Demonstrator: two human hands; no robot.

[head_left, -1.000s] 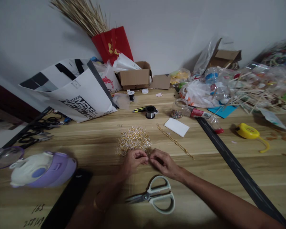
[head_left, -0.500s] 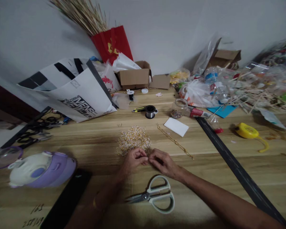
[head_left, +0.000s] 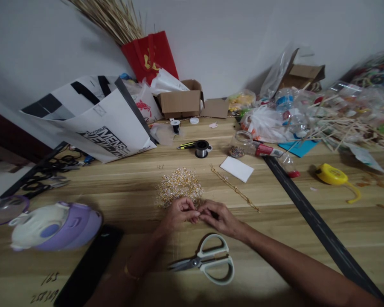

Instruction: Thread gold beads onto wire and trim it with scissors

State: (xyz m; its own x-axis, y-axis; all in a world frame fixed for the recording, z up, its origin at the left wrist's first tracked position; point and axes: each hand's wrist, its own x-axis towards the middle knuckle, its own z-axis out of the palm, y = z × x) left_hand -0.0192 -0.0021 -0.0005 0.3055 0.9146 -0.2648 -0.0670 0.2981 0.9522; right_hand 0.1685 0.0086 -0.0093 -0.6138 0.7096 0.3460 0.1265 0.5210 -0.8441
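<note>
Wooden tabletop (head_left: 307,273). Nearest me: one pair of scissors (head_left: 211,261) lying flat just under my wrists, and one black phone (head_left: 91,266) off to the left. Next, my two hands: left hand (head_left: 178,213) and right hand (head_left: 220,218), each pinched shut, fingertips meeting; what they nip is too small to tell. They touch the near edge of one gold beaded wire cluster (head_left: 179,185). Beyond: one gold chain (head_left: 235,190), one white card (head_left: 237,169), one wire spool (head_left: 202,149). Farthest: one red bag (head_left: 150,55) against the wall.

Wooden table (head_left: 131,179): bead cluster (head_left: 179,185), scissors (head_left: 208,262), tape measure (head_left: 334,175).
</note>
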